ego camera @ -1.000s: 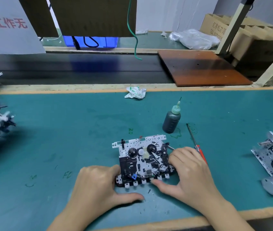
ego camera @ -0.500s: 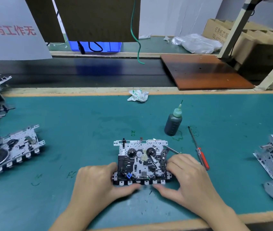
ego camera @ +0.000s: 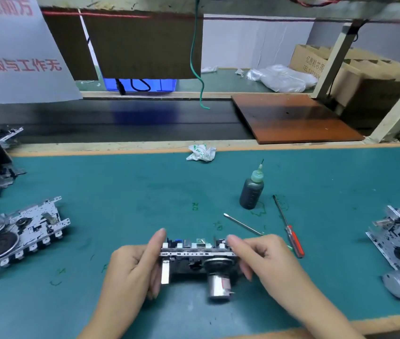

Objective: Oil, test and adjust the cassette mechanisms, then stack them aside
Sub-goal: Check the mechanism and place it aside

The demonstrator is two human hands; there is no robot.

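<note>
Both hands, left (ego camera: 130, 267) and right (ego camera: 267, 259), pinch the upended cassette mechanism (ego camera: 197, 259) by its ends.

An oil bottle (ego camera: 251, 192) is standing behind two screwdrivers (ego camera: 289, 231), with cassette mechanisms lying far left (ego camera: 25, 228) and far right (ego camera: 399, 243) on the mat (ego camera: 120, 192).

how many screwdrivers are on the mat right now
2: a red-handled screwdriver lying right of the oil bottle, and a bare-shafted screwdriver beside it, its handle end hidden behind the right hand.
</note>
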